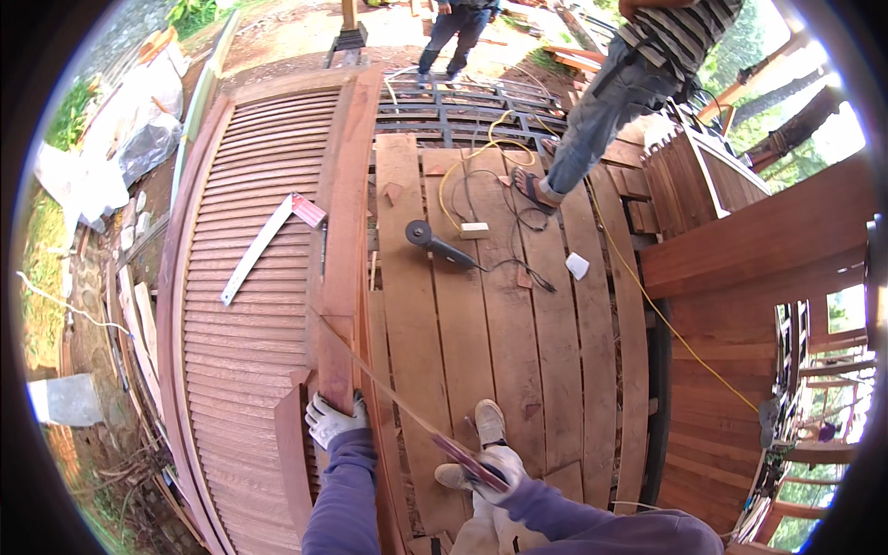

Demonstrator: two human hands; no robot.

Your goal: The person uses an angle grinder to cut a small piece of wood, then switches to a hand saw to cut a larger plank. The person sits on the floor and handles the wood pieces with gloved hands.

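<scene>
A large louvered wooden door panel (250, 370) lies along my left side. My left hand (338, 421), in a pale work glove, is closed over the panel's long reddish side board (335, 356), thumb and fingers on either side. A shorter wood piece (294, 453) lies at an angle beside that hand. In my gloved right hand (499, 470) is the handle of what looks like a handsaw (393, 393). Its long narrow blade is seen almost edge-on, reaching up and left to the board, where its tip lies over the wood. A try square (262, 248) with a red handle rests on the slats.
An angle grinder (439, 245) lies on the plank deck (490, 342), near a white block (474, 230), yellow cord (449, 190) and dark cable. One person (592, 139) stands at the deck's far right, another (453, 37) beyond the dark metal grating (444, 116). Wooden boards (721, 398) rise on the right.
</scene>
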